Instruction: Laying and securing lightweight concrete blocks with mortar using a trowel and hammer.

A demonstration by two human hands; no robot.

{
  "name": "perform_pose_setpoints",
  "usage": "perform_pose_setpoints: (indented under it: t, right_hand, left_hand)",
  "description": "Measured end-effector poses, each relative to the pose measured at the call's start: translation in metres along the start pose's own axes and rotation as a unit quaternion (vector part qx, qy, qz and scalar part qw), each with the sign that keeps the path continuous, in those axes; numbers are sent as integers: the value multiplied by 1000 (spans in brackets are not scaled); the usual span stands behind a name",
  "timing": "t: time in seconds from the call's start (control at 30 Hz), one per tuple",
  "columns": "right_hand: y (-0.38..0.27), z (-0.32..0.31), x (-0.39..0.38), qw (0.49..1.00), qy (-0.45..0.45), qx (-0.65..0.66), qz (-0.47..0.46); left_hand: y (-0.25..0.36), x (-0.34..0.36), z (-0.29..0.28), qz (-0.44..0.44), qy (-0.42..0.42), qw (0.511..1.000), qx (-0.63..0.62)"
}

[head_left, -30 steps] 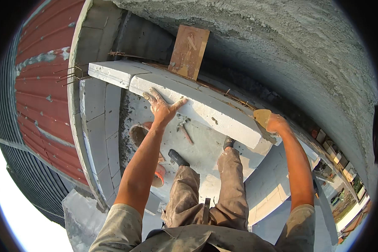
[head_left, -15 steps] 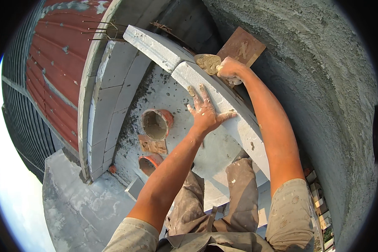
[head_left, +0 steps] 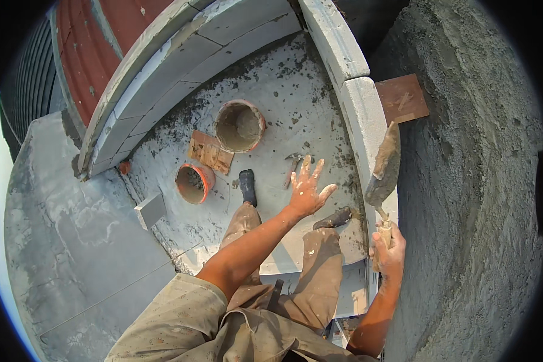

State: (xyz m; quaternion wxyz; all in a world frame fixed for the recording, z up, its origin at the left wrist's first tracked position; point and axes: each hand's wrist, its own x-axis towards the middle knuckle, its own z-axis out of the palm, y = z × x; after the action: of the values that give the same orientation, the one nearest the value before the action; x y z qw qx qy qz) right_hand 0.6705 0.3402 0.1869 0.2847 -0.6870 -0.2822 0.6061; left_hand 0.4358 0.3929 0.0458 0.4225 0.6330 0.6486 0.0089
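Note:
My left hand [head_left: 306, 192] is open with fingers spread and mortar on them, over the concrete floor beside a hammer [head_left: 294, 160] that lies partly behind it; it appears to hold nothing. My right hand [head_left: 389, 250] grips the handle of a trowel [head_left: 381, 167], whose blade points away from me with mortar on it. The trowel is over a curved row of white blocks [head_left: 361, 117] on my right. A brown board [head_left: 407, 96] sticks out beyond those blocks, against the rough wall.
Two buckets [head_left: 240, 127] [head_left: 193, 187] and a scrap board [head_left: 202, 146] are on the floor between my boots and the curved white block wall [head_left: 181, 72] at left. A red corrugated roof [head_left: 87, 54] lies beyond it. A rough cement wall [head_left: 464, 199] fills the right.
My left hand has lifted off the block and moved over the floor. My right hand has drawn back toward me with the trowel. The view has turned, showing more floor and both buckets.

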Motion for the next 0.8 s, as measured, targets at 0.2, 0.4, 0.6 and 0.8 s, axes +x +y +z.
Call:
perform_pose_setpoints:
  t: [0.2, 0.4, 0.6, 0.8]
  right_hand:
    - [140, 8, -37, 942, -1, -109, 316]
    - [135, 23, 45, 868, 45, -298, 395]
    - [18, 134, 223, 943, 35, -303, 134]
    - [-83, 172, 308, 868, 218, -412, -174]
  left_hand:
    - [-177, -191, -69, -249, -186, 940, 140]
    - [-201, -205, -84, -273, -105, 948, 124]
    - [-224, -218, -98, -279, -30, 956, 84]
    - [-224, -178, -105, -257, -106, 959, 61]
